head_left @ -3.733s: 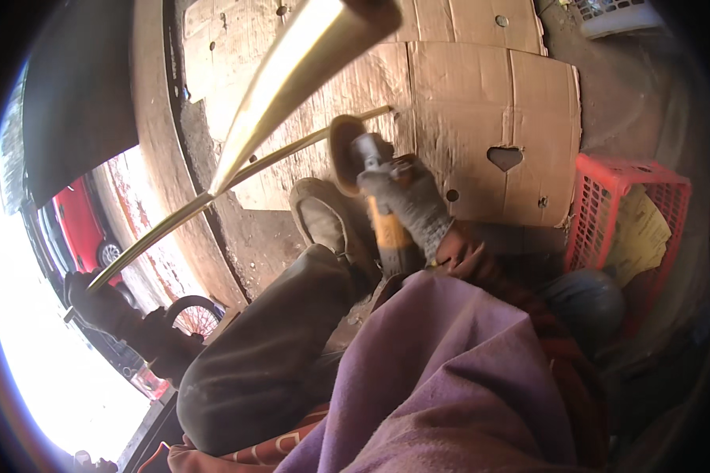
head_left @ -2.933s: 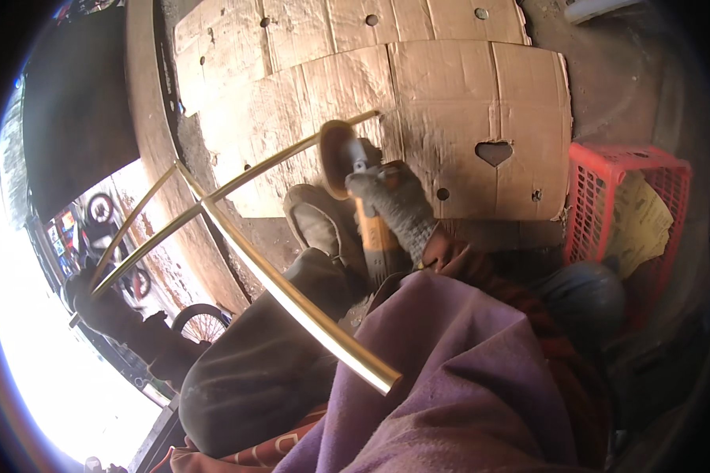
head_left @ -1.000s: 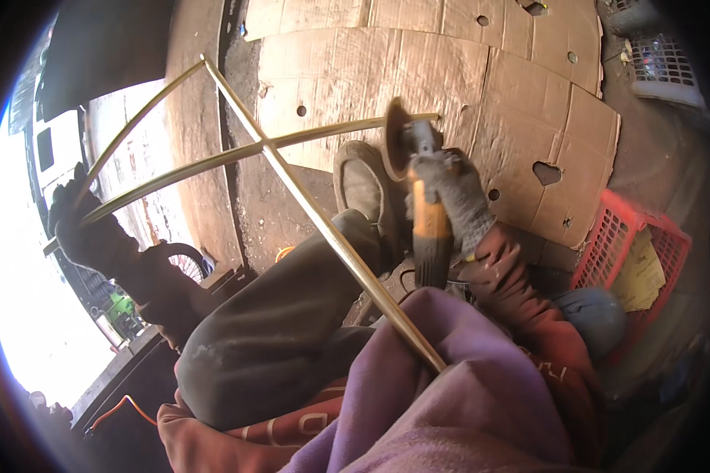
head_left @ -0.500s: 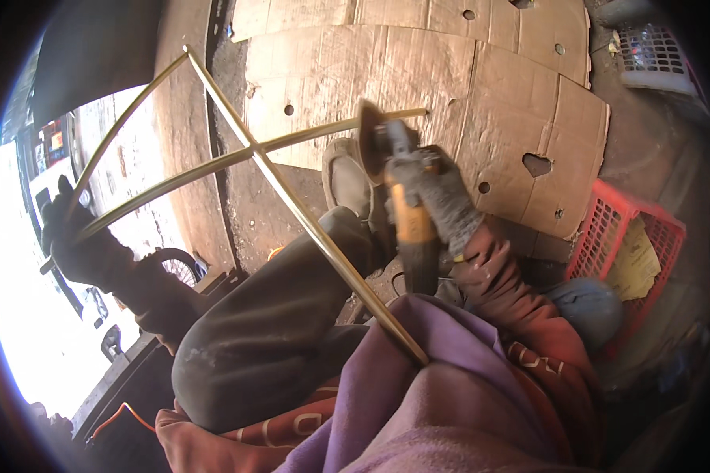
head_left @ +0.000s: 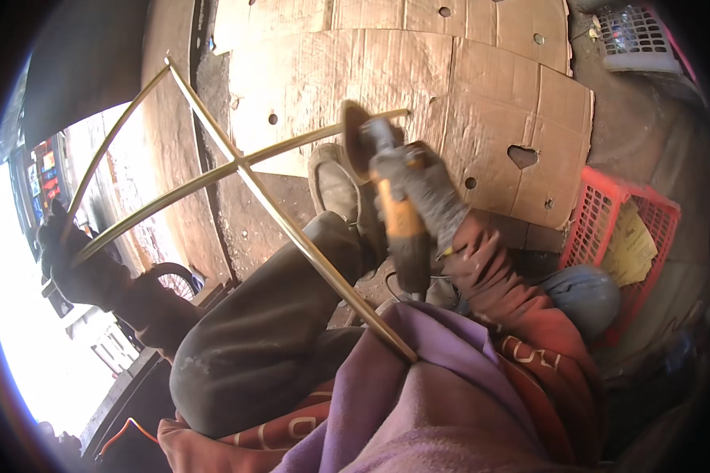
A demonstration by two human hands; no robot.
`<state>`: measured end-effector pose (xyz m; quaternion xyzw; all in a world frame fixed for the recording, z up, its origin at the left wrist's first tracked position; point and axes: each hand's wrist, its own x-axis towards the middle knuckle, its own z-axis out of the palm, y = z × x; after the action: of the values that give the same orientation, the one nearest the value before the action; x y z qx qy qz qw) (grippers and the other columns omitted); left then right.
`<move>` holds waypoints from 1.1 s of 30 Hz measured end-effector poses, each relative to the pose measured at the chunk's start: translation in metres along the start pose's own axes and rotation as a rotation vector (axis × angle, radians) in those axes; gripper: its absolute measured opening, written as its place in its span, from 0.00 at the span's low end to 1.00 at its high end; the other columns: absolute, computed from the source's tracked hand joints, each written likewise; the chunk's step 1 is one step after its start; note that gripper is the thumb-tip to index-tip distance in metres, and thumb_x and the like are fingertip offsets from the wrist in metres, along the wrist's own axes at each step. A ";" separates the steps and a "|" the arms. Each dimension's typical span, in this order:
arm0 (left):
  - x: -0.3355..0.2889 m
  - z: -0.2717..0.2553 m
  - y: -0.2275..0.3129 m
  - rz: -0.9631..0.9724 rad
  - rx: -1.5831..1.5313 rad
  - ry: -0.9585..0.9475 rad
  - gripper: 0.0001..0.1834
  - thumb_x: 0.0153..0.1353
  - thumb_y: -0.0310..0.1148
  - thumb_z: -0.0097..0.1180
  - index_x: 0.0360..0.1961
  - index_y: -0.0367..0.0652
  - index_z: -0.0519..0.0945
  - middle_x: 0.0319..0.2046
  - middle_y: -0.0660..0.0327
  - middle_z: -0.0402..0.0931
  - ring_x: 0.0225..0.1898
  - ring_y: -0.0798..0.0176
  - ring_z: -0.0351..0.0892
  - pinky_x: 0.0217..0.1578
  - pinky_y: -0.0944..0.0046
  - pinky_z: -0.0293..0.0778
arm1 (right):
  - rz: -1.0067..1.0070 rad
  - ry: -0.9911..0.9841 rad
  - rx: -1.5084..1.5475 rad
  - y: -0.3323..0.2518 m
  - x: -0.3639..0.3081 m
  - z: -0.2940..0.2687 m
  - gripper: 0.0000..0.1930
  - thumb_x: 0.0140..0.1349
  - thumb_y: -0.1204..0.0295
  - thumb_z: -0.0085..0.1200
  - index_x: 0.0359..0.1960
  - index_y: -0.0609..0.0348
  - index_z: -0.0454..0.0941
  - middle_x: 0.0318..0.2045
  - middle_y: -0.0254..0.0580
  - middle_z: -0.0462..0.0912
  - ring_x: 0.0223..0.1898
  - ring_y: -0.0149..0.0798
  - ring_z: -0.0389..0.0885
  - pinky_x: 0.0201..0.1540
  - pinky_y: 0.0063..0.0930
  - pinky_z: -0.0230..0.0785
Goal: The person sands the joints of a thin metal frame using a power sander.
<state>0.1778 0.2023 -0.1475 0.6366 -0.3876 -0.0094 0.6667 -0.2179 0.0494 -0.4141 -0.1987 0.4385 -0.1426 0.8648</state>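
Observation:
A frame of shiny gold-coloured metal tubes [head_left: 300, 236], two of them crossing in an X, stretches from my lap out to the left. My left hand [head_left: 79, 264], in a dark glove, is closed around its left end, where the tubes meet. In a grey glove, my right hand [head_left: 426, 185] grips a yellow and black angle grinder [head_left: 402, 213] close to its head. The grinder's round disc [head_left: 356, 142] lies against or just over the tube near its far right end; exact contact is unclear. One tube end rests on the purple cloth [head_left: 442, 331] over my lap.
Flattened cardboard [head_left: 371, 71] with holes covers the floor ahead. My shoe [head_left: 335, 185] is beneath the frame. A red plastic crate [head_left: 631, 197] holding yellowish paper stands at right. A white basket [head_left: 635, 35] sits at far right. An orange cable [head_left: 126, 426] lies at lower left.
The whole view has shifted a little, so the frame and cardboard appear slightly farther left and lower. Both hands keep their holds, and the disc stays by the same tube.

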 end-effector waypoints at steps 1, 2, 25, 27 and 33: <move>0.005 -0.020 -0.003 -0.078 -0.291 0.039 0.17 0.61 0.29 0.46 0.39 0.21 0.78 0.43 0.41 0.77 0.55 0.38 0.74 0.70 0.37 0.56 | -0.065 -0.034 -0.042 0.006 -0.006 0.017 0.15 0.50 0.69 0.70 0.36 0.59 0.78 0.26 0.39 0.81 0.23 0.33 0.81 0.27 0.26 0.77; -0.005 -0.001 -0.002 0.113 0.504 0.009 0.18 0.61 0.29 0.46 0.40 0.20 0.77 0.43 0.41 0.77 0.56 0.38 0.74 0.69 0.40 0.58 | -0.065 -0.082 0.026 0.004 -0.017 0.035 0.16 0.49 0.71 0.71 0.38 0.60 0.78 0.27 0.39 0.82 0.26 0.33 0.81 0.29 0.26 0.77; -0.005 0.052 0.071 -0.112 1.136 -0.534 0.18 0.69 0.33 0.45 0.51 0.31 0.78 0.49 0.50 0.79 0.53 0.56 0.77 0.56 0.61 0.71 | -0.006 0.110 0.180 0.019 0.016 -0.033 0.17 0.52 0.61 0.70 0.34 0.59 0.78 0.23 0.37 0.79 0.21 0.31 0.77 0.22 0.27 0.74; -0.005 0.039 0.065 -0.152 1.106 -0.559 0.18 0.69 0.31 0.43 0.52 0.28 0.76 0.50 0.47 0.77 0.56 0.55 0.75 0.59 0.60 0.68 | -0.043 0.108 0.209 0.011 0.029 -0.036 0.17 0.51 0.60 0.70 0.33 0.59 0.79 0.23 0.37 0.79 0.20 0.31 0.77 0.22 0.27 0.74; -0.002 0.027 0.048 -0.374 0.709 -0.380 0.24 0.71 0.33 0.42 0.60 0.23 0.66 0.61 0.39 0.67 0.64 0.47 0.66 0.67 0.53 0.60 | -0.084 0.097 0.246 0.007 0.038 -0.032 0.16 0.50 0.60 0.70 0.31 0.58 0.80 0.21 0.36 0.79 0.19 0.31 0.78 0.22 0.28 0.74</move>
<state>0.1392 0.1896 -0.1105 0.8720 -0.3608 -0.1132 0.3108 -0.2216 0.0320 -0.4612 -0.1022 0.4504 -0.2407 0.8537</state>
